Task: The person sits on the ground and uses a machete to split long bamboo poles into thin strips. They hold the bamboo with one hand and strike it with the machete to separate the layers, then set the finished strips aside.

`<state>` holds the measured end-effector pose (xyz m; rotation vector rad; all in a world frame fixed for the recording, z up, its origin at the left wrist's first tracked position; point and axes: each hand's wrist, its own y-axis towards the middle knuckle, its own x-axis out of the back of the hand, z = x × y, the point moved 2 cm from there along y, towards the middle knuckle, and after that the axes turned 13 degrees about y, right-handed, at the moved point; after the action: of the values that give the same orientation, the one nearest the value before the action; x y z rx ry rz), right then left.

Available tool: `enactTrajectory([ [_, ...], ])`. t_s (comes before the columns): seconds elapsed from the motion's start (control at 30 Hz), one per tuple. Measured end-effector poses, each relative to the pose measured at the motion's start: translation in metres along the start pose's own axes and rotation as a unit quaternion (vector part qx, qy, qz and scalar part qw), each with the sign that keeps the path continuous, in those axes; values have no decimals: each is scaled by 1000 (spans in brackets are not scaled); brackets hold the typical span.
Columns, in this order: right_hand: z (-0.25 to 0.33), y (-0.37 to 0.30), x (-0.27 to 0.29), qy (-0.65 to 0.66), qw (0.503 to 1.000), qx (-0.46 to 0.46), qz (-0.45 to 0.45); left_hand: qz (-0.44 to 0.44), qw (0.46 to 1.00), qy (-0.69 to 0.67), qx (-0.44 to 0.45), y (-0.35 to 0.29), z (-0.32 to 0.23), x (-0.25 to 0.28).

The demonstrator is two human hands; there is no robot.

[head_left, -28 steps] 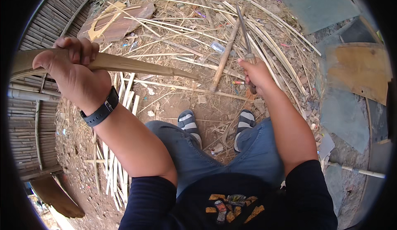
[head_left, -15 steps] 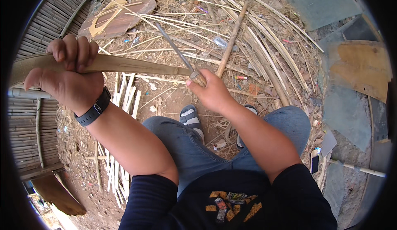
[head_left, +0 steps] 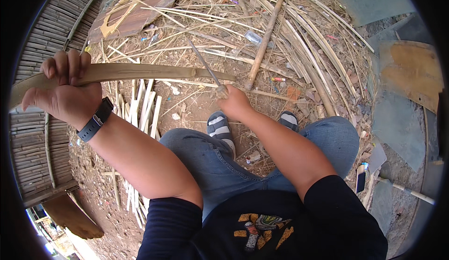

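Note:
My left hand (head_left: 70, 89) is raised at the left, its fingers curled over a long, flat strip of split bamboo (head_left: 140, 71) and its thumb sticking out. From there the strip reaches rightward, narrowing past a notch toward its far end. My right hand (head_left: 235, 104) is closed around the wooden handle of a knife (head_left: 203, 61). The narrow dark blade points away and to the left, crossing the strip near its thin end. Whether the edge touches the bamboo cannot be made out. Part of the handle is hidden in my fist.
Pale split strips (head_left: 146, 108) lie beside my left knee. Beyond my feet, more strips and a bamboo pole (head_left: 266, 40) litter the ground. A brown board (head_left: 133, 14) lies at the far left, near a bamboo-slat wall (head_left: 39, 143). Grey sheets (head_left: 393, 129) and a phone (head_left: 360, 181) are at the right.
My right hand and the knife have come slightly nearer to me, and the strip's thin end now shows past the blade. My left hand has shifted a little left, still gripping the strip.

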<state>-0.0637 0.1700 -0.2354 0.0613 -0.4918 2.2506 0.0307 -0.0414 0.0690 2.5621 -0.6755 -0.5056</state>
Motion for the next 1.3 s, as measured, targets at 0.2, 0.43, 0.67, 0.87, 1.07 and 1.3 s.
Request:
enactTrajectory([
  [0.2,69,-9,-26,17,995,88,39,29,999,-13,20,17,5,9],
  [0.43,-95,42,13,-101,991,-83,-12,1,1000,-3,10,20,11,22],
  [0.67,54,3,-25,21,995,94,40,-6,1000,-7,18,26,13,27],
  [0.87,-64,30,-17,-27,1000,-9,-9,-22,999,34,3,21,15,31],
  [1.07,-94,41,3,-18,993,-115,-33,3,1000,23,-9,22,10,15],
  [1.3,38,6,-31,35,992,120,33,-54,998,25,-17,6,6,8],
])
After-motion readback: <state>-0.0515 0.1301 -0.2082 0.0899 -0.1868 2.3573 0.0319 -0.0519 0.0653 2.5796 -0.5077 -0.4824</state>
